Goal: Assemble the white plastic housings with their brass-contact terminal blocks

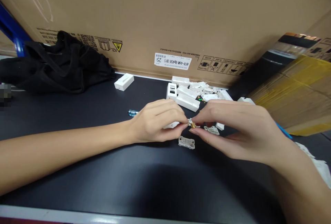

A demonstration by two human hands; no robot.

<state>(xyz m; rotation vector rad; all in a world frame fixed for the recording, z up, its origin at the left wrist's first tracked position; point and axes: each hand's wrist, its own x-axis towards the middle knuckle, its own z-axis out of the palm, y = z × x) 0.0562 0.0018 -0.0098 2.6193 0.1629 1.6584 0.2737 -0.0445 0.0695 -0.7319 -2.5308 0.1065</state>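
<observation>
Both hands meet over the dark bench [108,182], fingertip to fingertip: the left hand [157,122] and the right hand [232,131] are each pinched on the same small metal part [191,124], brass-coloured with a pale bit attached (too small to make out its shape), held just off the surface. A white plastic piece [171,125] sits tucked under the left hand's fingers, partly hidden. Just below the fingertips lies an open grey-white cover piece [186,142], and another flat piece [211,130] rests under the right hand's thumb side. Beyond both hands a heap of white plastic housings [192,94] lies against the cardboard box [165,20], and one lone housing [124,81] sits apart, further out past the left hand. Judging by this, the piece in hand looks mid-work, with the heap mostly left to handle.
</observation>
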